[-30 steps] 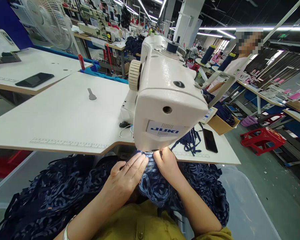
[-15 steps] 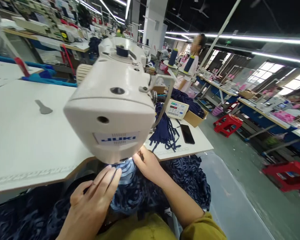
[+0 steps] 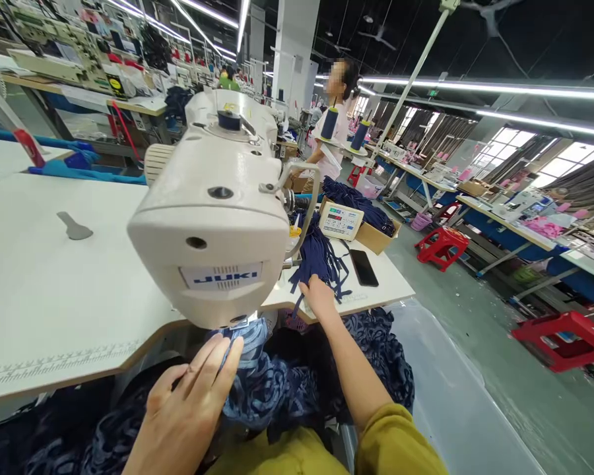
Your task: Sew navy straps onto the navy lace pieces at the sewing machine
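Note:
A white sewing machine [image 3: 218,218] marked JUKI stands in the middle. Below its head, my left hand [image 3: 191,389] lies on blue patterned fabric [image 3: 260,382], fingers extended and slightly apart. My right hand [image 3: 319,297] is at the table's front edge, touching the lower ends of a bunch of navy strips [image 3: 317,254]. Its fingers are curled, and whether a strip is between them is hidden. The needle area is hidden behind the machine head.
A black phone [image 3: 363,268] and a control panel [image 3: 341,221] lie right of the strips, near a cardboard box [image 3: 375,236] of navy strips. A grey flat piece [image 3: 74,226] rests on the white table [image 3: 79,290]. A person [image 3: 332,115] stands behind.
My right hand has left the fabric under the machine and moved right to the navy strips. My left hand has stayed on the fabric. The view has shifted slightly, and the person behind appears further left.

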A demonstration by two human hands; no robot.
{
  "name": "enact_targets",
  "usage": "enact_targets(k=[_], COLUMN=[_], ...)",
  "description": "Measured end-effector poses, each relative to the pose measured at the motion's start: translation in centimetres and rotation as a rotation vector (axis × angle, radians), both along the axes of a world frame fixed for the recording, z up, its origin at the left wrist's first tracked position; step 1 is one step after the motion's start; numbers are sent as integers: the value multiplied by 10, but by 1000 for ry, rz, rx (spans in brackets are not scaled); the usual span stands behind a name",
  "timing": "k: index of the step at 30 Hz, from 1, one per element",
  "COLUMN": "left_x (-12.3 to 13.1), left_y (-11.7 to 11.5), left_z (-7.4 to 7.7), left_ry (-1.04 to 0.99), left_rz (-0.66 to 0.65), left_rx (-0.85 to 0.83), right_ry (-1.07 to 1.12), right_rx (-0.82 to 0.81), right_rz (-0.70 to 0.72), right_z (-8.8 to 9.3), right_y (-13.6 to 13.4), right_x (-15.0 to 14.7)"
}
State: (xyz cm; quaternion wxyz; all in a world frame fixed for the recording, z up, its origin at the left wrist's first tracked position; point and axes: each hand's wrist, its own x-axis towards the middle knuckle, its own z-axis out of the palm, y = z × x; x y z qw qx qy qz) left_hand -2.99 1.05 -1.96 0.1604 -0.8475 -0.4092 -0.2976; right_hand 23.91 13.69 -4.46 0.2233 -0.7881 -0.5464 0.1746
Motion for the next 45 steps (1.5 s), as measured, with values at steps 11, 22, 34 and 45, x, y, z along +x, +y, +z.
enact_targets(k=[11, 22, 34, 45], left_x=[-2, -3, -7, -5], left_y=[2, -15, -6, -5], left_z=[18, 25, 13, 5], left_ry=[74, 121, -21, -24], left_rz=[-167, -9, -187, -237], left_rx=[22, -158, -59, -4], right_ry=[713, 1614, 1125, 627], right_rx=[126, -128, 157, 236], right_rz=[122, 377, 305, 486], right_z=[10, 50, 42, 45], right_y=[-47, -82, -76, -88], right_x=[16, -66, -67, -72])
